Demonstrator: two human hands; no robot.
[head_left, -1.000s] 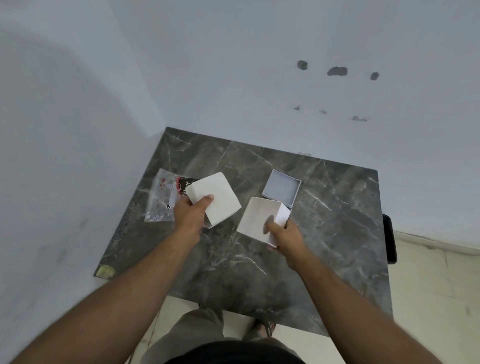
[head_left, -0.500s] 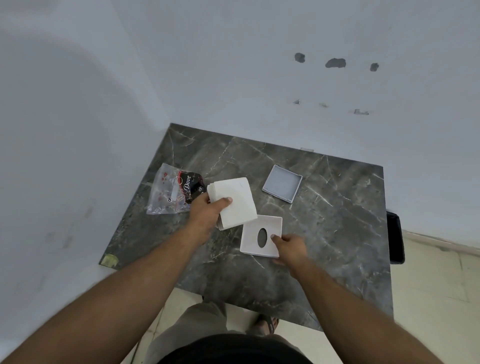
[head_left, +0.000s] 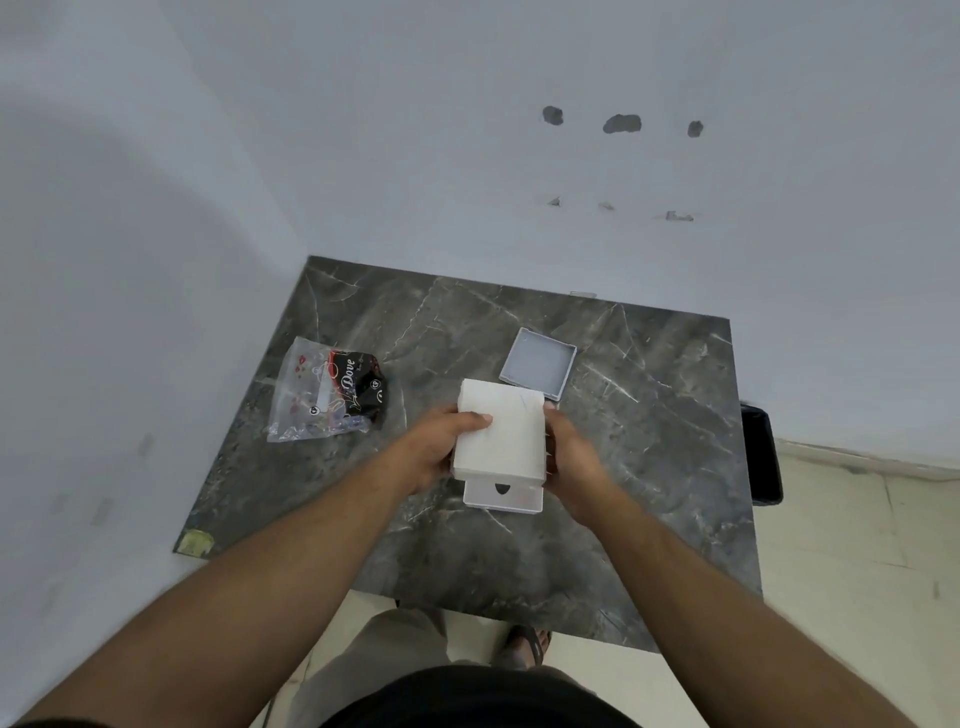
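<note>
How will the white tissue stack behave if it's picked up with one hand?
Probably soft and floppy: the tissue stack looks like layered sheets, and the left hand and right hand grip its sides. Likely light for its size. Flat and blocky, it shouldn't roll, though sheets might slide apart.

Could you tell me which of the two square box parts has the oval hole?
The white part under the held tissue stack; the grey part behind is a plain tray.
</note>
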